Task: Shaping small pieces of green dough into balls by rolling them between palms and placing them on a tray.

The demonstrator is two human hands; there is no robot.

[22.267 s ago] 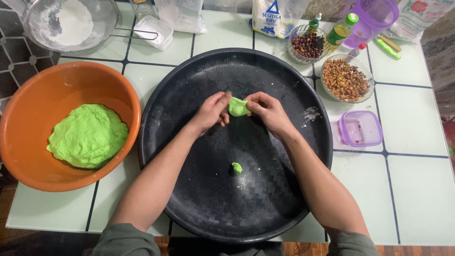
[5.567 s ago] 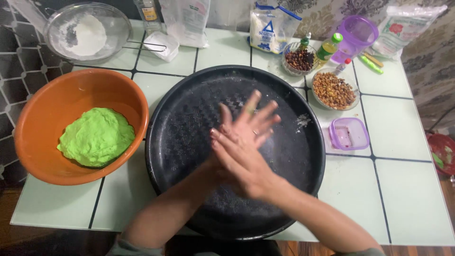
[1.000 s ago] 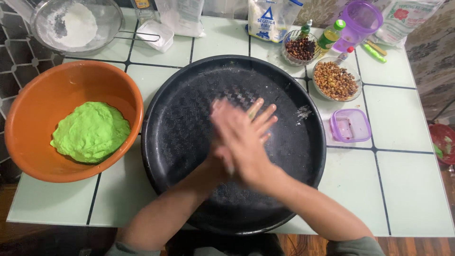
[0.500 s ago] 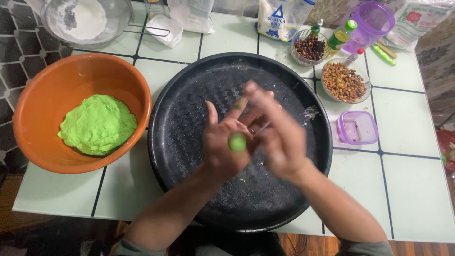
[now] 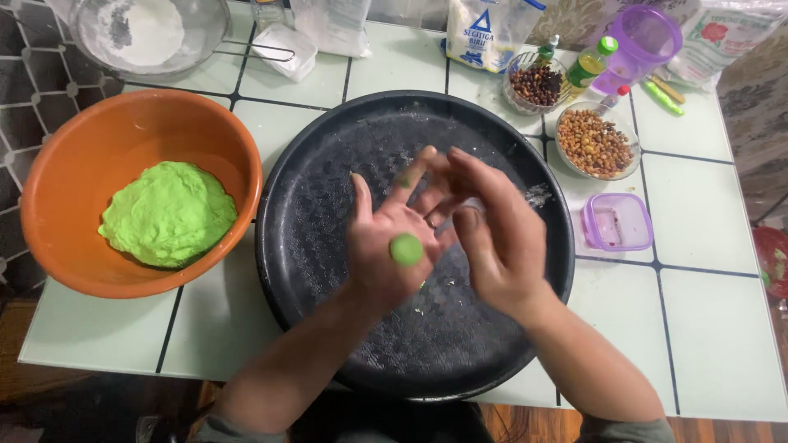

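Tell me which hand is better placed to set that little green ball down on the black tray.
Left, probably. The small green dough ball rests on the open palm of the left hand, directly above the black tray. The right hand is beside it, fingers spread, holding nothing, and would first have to pick the ball up.

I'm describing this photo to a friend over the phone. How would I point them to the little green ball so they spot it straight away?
Start at the big round black tray in the middle of the tiled table. Above it are two hands; the small green dough ball sits on the open palm of the left hand. It is far smaller and smoother than the green dough lump in the orange bowl.
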